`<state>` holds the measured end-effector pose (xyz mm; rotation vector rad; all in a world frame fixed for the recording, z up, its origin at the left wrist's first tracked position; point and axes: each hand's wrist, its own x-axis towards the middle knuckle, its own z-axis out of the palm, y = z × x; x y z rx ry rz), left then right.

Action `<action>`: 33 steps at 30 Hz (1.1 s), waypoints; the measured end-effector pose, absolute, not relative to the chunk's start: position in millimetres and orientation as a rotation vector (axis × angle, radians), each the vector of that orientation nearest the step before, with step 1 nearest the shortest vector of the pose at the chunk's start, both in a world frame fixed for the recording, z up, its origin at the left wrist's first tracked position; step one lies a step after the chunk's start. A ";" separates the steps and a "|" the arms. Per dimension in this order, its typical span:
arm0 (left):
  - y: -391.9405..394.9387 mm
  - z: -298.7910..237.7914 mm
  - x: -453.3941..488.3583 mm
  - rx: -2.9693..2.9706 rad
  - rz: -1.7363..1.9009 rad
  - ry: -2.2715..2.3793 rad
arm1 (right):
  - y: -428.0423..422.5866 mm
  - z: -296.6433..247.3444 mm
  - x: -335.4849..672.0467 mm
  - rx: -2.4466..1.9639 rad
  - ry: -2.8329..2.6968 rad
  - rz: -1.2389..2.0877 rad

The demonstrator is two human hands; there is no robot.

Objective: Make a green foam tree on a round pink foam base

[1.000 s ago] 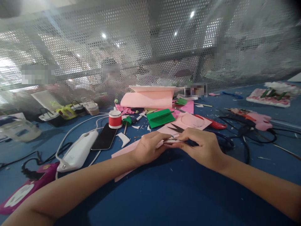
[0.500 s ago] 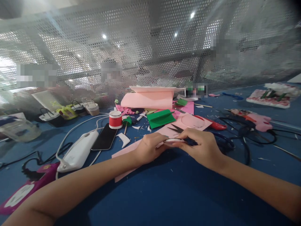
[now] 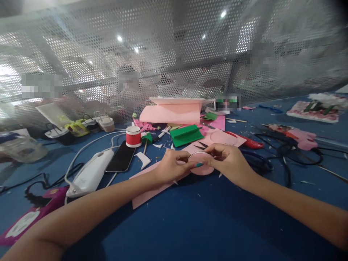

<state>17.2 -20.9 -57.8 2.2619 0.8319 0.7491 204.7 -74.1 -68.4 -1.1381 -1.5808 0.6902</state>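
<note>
Both my hands meet at the middle of the blue table (image 3: 190, 224). My left hand (image 3: 170, 167) and my right hand (image 3: 228, 161) pinch a small round pink foam disc (image 3: 200, 167) between their fingertips, its face turned toward me. The disc is held just above a long pink foam sheet (image 3: 146, 192) that lies flat under my left hand. Black scissor tips (image 3: 202, 145) poke out just behind my fingers, resting on a pink sheet with a round cut-out (image 3: 225, 137).
A green folded foam piece (image 3: 185, 135), a folded pink sheet stack (image 3: 171, 112), a red-and-white tape roll (image 3: 133, 137), a black phone (image 3: 121, 158), a white glue gun (image 3: 89, 175) and black cables (image 3: 285, 156) crowd the table. A perforated metal screen (image 3: 163, 54) closes the back.
The pink disc was held edge-on and flat between my fingers; now it is tilted up with its round face showing. Both hands have shifted slightly away from me.
</note>
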 end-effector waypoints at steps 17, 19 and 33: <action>-9.9 -65.4 15.5 2.024 0.881 0.757 | -64.2 -76.1 205.8 -1.203 -1.479 0.885; -12.2 -64.4 17.0 1.952 0.900 0.758 | -64.7 -75.8 205.7 -1.205 -1.476 0.918; -11.4 -65.8 16.1 1.988 0.809 0.839 | -71.1 -69.9 204.0 -1.199 -1.511 0.664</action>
